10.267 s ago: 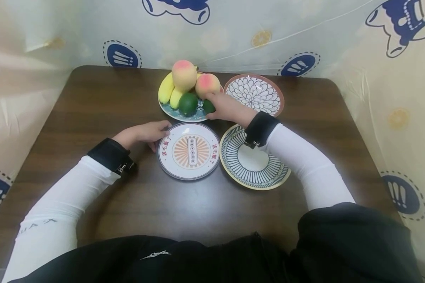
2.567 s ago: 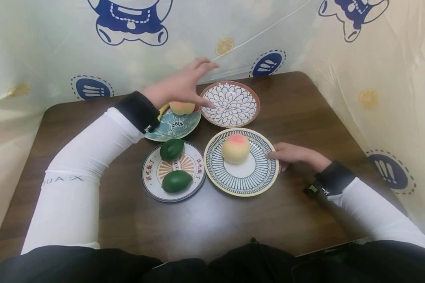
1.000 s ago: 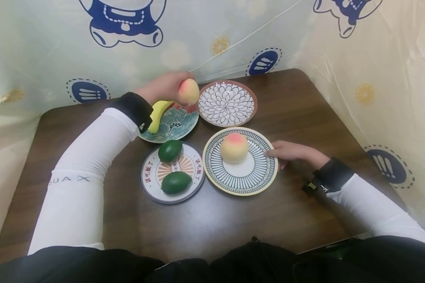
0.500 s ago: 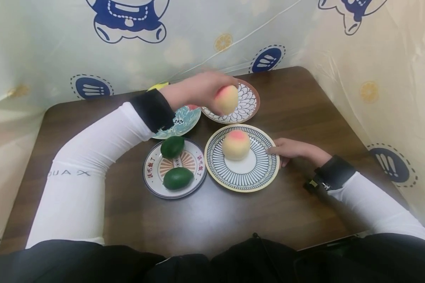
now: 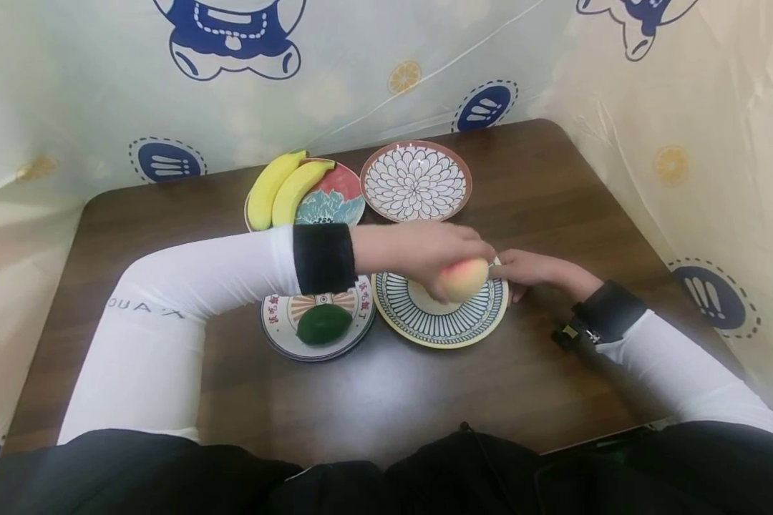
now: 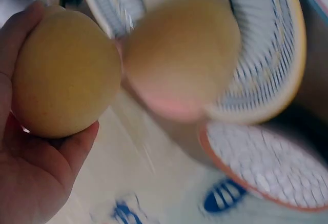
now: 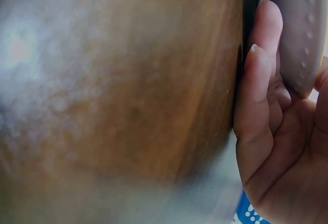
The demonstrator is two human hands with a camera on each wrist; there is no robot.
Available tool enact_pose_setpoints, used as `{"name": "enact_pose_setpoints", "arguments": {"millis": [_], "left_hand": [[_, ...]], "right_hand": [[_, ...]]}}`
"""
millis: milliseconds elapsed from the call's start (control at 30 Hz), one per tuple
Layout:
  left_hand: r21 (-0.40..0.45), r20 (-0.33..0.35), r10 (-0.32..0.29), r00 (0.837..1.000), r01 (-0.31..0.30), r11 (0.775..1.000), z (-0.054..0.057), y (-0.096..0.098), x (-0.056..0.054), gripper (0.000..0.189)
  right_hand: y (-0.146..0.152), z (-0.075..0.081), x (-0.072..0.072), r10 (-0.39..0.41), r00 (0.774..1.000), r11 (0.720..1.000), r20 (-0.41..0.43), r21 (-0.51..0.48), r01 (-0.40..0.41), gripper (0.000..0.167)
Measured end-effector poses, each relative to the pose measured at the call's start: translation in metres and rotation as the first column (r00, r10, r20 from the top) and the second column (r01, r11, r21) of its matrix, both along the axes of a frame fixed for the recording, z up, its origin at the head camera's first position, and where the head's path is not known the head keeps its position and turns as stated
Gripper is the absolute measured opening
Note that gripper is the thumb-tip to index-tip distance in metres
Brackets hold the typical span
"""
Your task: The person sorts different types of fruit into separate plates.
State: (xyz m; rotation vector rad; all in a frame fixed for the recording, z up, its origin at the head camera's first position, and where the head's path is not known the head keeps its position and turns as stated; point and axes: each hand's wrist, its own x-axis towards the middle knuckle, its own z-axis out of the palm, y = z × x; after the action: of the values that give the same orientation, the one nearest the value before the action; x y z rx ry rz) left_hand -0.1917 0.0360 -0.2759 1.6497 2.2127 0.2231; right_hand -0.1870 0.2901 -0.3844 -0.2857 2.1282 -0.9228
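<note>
Then | left hand (image 5: 419, 247) gripped peach (image 5: 467, 280), moved from over far-right plate (image 5: 415, 179) to over near-right plate (image 5: 444, 327) | right hand (image 5: 533, 268) still pinched that near-right plate

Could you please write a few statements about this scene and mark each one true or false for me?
1. The left hand holds a peach. True.
2. The bananas lie on the brown-rimmed plate. False: the bananas lie on the red-and-teal plate.
3. The right hand grips the edge of the yellow-rimmed plate. True.
4. The green fruit seen in the head view is on the yellow-rimmed plate. False: the green fruit is on the plate with red lettering.
5. A second peach shows in the left wrist view. True.
</note>
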Motion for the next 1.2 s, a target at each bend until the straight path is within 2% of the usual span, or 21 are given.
{"name": "enact_pose_setpoints", "arguments": {"millis": [133, 300, 500, 767, 900, 1000, 1100, 1167, 1200], "left_hand": [[-0.027, -0.049, -0.09, 0.995, 0.088, 0.996, -0.018, 0.009, 0.018, 0.077], [-0.059, -0.08, -0.141, 0.987, 0.137, 0.989, -0.037, 0.014, 0.026, 0.077], [-0.061, -0.118, -0.153, 0.981, 0.147, 0.987, -0.049, 0.016, 0.026, 0.078], [-0.097, -0.121, -0.112, 0.986, 0.101, 0.99, -0.056, 0.017, 0.023, 0.088], [-0.071, -0.069, -0.103, 0.992, 0.098, 0.993, -0.05, 0.014, 0.022, 0.102], [0.003, 0.028, -0.047, 0.999, 0.047, 0.999, -0.036, 0.006, 0.018, 0.101], [0.113, 0.114, 0.069, 0.991, -0.082, 0.99, -0.011, -0.01, 0.007, 0.091], [0.193, 0.132, 0.174, 0.976, -0.198, 0.961, 0.006, -0.026, -0.007, 0.085], [0.222, 0.137, 0.242, 0.96, -0.268, 0.937, 0.015, -0.037, -0.015, 0.085]], "right_hand": [[-0.002, 0.004, -0.001, -0.007, 1.0, 1.0, -0.014, -0.005, 0.007, 0.037], [-0.004, 0.005, -0.002, -0.002, 1.0, 1.0, -0.02, 0.004, 0.003, 0.038], [-0.006, 0.007, -0.003, 0.009, 1.0, 1.0, -0.018, 0.007, -0.008, 0.038], [-0.008, 0.01, -0.005, 0.016, 1.0, 1.0, -0.025, 0.011, -0.015, 0.037], [-0.009, 0.012, -0.004, 0.017, 1.0, 1.0, -0.015, 0.0, -0.017, 0.036], [-0.01, 0.016, -0.005, 0.026, 0.999, 0.999, 0.024, 0.024, -0.026, 0.041], [-0.006, 0.024, -0.01, 0.02, 0.998, 0.995, 0.056, 0.092, -0.026, 0.051], [-0.003, 0.029, -0.018, 0.003, 0.999, 0.989, 0.045, 0.145, -0.009, 0.064], [-0.002, 0.031, -0.023, -0.015, 0.999, 0.987, 0.034, 0.162, 0.009, 0.069]]}}
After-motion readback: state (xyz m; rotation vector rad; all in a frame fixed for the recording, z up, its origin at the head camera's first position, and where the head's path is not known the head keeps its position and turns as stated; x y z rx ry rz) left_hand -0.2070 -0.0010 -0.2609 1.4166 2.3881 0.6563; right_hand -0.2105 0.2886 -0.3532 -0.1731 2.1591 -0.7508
